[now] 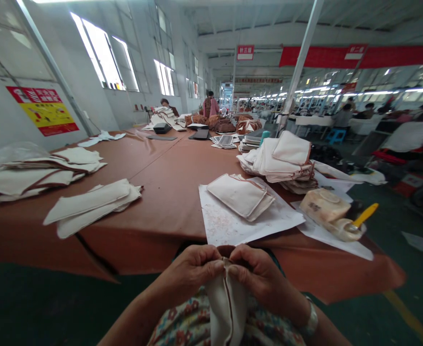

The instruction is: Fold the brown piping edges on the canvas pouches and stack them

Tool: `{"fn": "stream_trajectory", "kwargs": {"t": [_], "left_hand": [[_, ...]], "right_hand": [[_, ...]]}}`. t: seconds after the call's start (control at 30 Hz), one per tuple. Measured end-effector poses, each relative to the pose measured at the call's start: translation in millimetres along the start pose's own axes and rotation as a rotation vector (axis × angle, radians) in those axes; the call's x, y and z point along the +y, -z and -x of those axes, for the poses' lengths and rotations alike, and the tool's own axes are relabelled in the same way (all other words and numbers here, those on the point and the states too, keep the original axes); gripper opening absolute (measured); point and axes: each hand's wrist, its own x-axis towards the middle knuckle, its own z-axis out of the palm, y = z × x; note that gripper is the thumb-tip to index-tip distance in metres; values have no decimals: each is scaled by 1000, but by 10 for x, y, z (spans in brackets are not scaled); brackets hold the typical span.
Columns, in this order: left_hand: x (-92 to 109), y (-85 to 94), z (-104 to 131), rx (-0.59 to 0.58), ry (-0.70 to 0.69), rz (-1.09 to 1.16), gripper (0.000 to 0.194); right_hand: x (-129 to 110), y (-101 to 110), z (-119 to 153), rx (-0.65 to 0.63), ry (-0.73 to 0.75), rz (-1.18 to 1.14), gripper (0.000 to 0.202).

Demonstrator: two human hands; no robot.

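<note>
A white fabric piece (218, 312) with a brown edge line down its middle hangs over my lap at the bottom centre. My left hand (197, 264) pinches its top edge between thumb and fingers. Close beside it, my right hand (256, 269) pinches the same edge, the two thumbs nearly touching. Just beyond the hands, a small stack of white pieces (236, 194) lies on a white paper sheet (222, 226). Another few white pieces (92, 204) rest on the brown-covered table (164, 192) to the left.
Taller piles of white pieces stand at the far left (34, 175) and right (283, 156). A plastic container (327, 206) and a yellow-handled brush (366, 215) sit near the right corner. Brown bundles (247, 126) and people (211, 105) are farther back, beside a metal pole (300, 62).
</note>
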Motion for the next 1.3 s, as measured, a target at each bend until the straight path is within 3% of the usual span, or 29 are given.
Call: {"fn": "stream_trajectory", "kwargs": {"t": [0.37, 0.8, 1.03, 1.2, 1.3], "left_hand": [[-40, -89, -67, 105, 77, 58, 40], [-4, -157, -78, 24, 22, 34, 32], [145, -186, -68, 36, 7, -95, 26], [123, -176, -69, 51, 11, -80, 29], [109, -163, -67, 56, 20, -63, 31]], "right_hand": [[165, -11, 37, 35, -130, -91, 27], [81, -1, 37, 12, -62, -105, 33], [61, -16, 35, 21, -83, -131, 26], [72, 14, 27, 24, -110, -217, 24], [53, 35, 25, 58, -81, -111, 23]]}}
